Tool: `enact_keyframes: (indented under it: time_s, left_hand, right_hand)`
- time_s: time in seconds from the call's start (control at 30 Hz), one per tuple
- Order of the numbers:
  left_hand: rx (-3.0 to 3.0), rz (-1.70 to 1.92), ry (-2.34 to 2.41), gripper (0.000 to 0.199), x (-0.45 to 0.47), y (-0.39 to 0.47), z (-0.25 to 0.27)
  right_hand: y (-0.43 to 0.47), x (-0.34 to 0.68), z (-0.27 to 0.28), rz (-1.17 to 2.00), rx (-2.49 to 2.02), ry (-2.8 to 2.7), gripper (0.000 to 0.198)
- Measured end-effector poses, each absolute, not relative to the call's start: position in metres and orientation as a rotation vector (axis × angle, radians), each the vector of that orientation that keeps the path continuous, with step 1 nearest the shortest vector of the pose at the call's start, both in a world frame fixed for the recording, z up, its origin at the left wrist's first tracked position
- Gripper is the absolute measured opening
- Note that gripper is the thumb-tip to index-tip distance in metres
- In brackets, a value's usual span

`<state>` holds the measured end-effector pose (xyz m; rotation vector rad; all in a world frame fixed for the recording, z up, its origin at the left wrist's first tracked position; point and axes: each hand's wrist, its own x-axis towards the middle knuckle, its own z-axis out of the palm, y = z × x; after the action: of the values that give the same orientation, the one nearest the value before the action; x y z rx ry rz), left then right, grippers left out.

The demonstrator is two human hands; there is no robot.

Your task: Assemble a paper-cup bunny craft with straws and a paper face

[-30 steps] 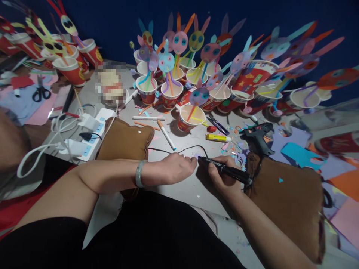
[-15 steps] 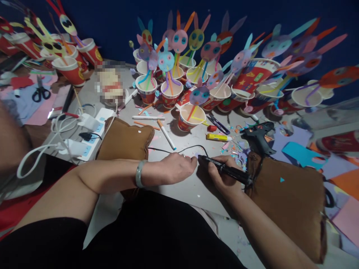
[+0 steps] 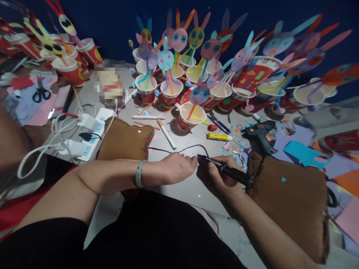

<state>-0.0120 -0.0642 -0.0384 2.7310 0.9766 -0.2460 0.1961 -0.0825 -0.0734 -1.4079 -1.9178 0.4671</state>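
My left hand (image 3: 181,168), a bracelet round its wrist, is closed in a pinch low over the tabletop (image 3: 179,196). At its fingertips shows a small lilac paper piece, mostly hidden. A black marker (image 3: 224,170) lies in my right hand (image 3: 224,179), its fingers closed round the barrel. The marker's tip points left and meets the pinched fingertips; whether it touches the paper I cannot tell. Just beyond both hands a thin black cord (image 3: 193,147) crosses the table.
Paper cups with rabbit-faced figures (image 3: 192,119) crowd the back. A glue gun (image 3: 259,136), a yellow pen (image 3: 219,137) and paper scraps lie right, by a brown cushion (image 3: 288,201). Another cushion (image 3: 123,140) and a power strip (image 3: 95,134) are left. Another person's arm (image 3: 14,138) shows at far left.
Both hands keep almost the same place and grip. The view has shifted very slightly; nothing was picked up or let go.
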Motion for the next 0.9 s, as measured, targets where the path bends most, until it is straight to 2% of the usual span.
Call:
enact_keyframes:
  time_s: [0.2, 0.4, 0.63, 0.77, 0.9]
  left_hand:
    - [2.734, -0.27, 0.972, 0.038, -0.013, -0.064, -0.037]
    - [2.738, -0.302, 0.971, 0.04, -0.011, -0.064, -0.036]
    - [2.772, -0.223, 0.966, 0.038, -0.012, -0.065, -0.041]
    - [2.797, -0.172, 0.973, 0.032, -0.013, -0.065, -0.041]
    - [2.82, -0.113, 0.958, 0.03, -0.014, -0.064, -0.038]
  right_hand:
    - [-0.084, 0.201, -0.084, 0.571, -1.323, -1.775, 0.017]
    - [-0.083, 0.202, -0.079, 0.296, -1.342, -1.708, 0.015]
    - [-0.085, 0.202, -0.077, 0.438, -1.35, -1.77, 0.015]
    - [-0.083, 0.2, -0.076, 0.178, -1.299, -1.826, 0.016]
    - [-0.081, 0.205, -0.063, -0.124, -1.101, -2.124, 0.028]
